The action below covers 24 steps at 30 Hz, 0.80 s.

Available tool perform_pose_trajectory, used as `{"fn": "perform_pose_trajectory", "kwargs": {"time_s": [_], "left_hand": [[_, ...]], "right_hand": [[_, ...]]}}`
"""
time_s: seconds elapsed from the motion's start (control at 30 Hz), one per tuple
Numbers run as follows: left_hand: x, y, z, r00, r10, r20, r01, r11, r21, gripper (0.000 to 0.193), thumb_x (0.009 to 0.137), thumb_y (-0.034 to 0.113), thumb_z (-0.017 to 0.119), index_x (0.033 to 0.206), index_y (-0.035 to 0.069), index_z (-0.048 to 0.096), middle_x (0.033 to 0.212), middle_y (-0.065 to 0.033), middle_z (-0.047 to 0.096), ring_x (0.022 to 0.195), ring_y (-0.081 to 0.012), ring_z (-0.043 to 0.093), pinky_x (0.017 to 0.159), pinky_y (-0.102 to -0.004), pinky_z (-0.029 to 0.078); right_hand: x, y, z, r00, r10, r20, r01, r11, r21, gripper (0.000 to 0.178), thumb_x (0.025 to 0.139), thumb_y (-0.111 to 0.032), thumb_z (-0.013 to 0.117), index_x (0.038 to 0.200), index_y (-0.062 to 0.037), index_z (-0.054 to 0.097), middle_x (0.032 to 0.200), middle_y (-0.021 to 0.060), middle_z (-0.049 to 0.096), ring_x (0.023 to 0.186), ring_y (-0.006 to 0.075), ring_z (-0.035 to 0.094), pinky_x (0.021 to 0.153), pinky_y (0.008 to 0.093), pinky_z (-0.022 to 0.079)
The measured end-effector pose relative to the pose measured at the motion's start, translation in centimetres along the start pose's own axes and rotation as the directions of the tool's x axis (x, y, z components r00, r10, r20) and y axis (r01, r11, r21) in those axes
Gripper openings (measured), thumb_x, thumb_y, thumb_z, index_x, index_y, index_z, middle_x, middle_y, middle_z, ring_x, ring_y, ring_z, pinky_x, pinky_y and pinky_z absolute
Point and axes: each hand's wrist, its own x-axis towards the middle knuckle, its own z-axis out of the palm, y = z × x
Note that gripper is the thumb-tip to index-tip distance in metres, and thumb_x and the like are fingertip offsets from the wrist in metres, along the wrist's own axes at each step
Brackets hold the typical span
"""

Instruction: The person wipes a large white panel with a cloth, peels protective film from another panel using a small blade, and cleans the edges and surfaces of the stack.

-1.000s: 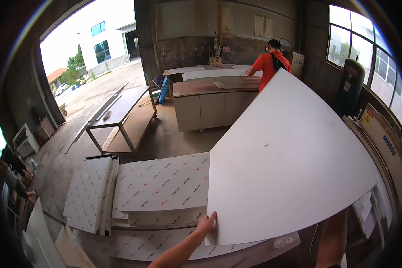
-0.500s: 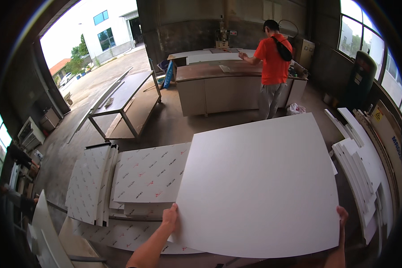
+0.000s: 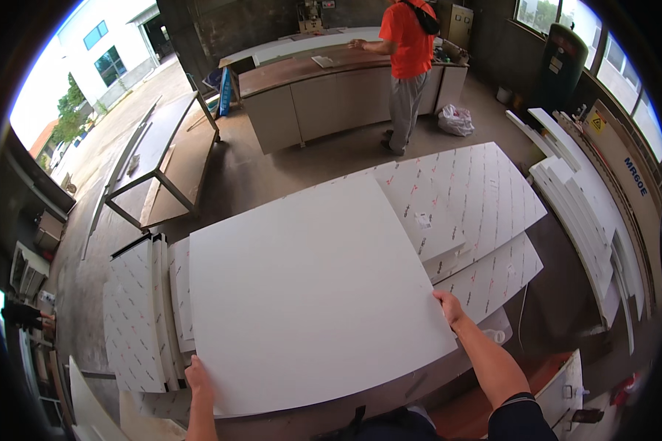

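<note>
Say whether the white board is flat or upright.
Roughly flat: the white board shows its broad face over printed panels, left hand and right hand at edges.

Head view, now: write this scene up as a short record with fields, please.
Held: plain white panel
Left hand: on the panel's left edge, toward the near corner
Right hand: on the panel's right edge
Right of panel: boards with printed marks
Left of panel: board stack
Background: co-worker in orange top, beside a long counter
Floor: white plastic bag
Unclear: whether the panel rests on anything
</note>
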Motion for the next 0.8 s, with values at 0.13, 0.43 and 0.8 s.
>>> {"fn": "perform_pose_trajectory", "kwargs": {"time_s": [0.13,0.43,0.8], "left_hand": [[0.8,0.5,-1.4,0.996,0.004,0.085,0.004,0.995,-0.099,0.048,0.094,0.041,0.051,0.094,-0.005,0.063,0.088,-0.0049,0.061,0.072,-0.0164,0.053,0.064,-0.0342,0.044],[-1.4,-1.2,-4.3,0.951,-0.053,0.303,0.032,0.997,0.073,0.046,0.092,0.043,0.056,0.092,-0.002,0.065,0.081,-0.0032,0.062,0.066,-0.0137,0.054,0.058,-0.0298,0.043],[-4.6,-6.5,-9.2,0.996,-0.047,0.081,0.035,0.99,0.138,0.049,0.088,0.052,0.056,0.096,0.004,0.06,0.079,-0.0031,0.06,0.062,-0.0165,0.055,0.05,-0.0297,0.041]], "right_hand": [[1.1,2.4,1.2,0.989,-0.091,-0.114,0.075,0.987,-0.142,0.034,0.091,-0.024,0.045,0.084,0.0025,0.064,0.077,0.0043,0.064,0.069,0.0146,0.057,0.062,0.0315,0.045],[-3.0,-3.7,0.1,0.71,-0.458,-0.535,0.181,0.853,-0.49,0.044,0.09,-0.034,0.052,0.069,0.0039,0.058,0.06,0.0035,0.056,0.057,0.0103,0.049,0.054,0.0301,0.039],[-8.3,0.7,1.8,0.634,-0.672,-0.384,0.146,0.591,-0.794,0.02,0.079,-0.014,0.064,0.093,-0.0008,0.06,0.089,0.0098,0.065,0.082,0.0213,0.063,0.075,0.031,0.049]]}}
